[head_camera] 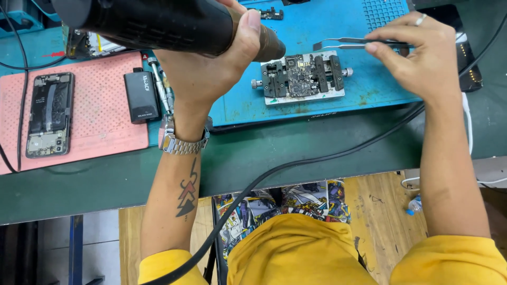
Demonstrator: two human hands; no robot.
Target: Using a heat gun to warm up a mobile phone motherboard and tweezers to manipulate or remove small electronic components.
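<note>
Two hands are showing: the left hand (211, 68) is gripping one black hot-air gun (158, 24), and the right hand (422, 53) is pinching one pair of metal tweezers (348, 43). One circuit board (300, 74) is sitting in one metal clamp fixture (274, 99). Two work mats are lying on the bench, one blue mat (327, 26) and one pink mat (100, 111). One opened phone (50, 115) and one small black battery block (141, 97) are resting at the pink mat. One wristwatch (182, 143) is showing.
</note>
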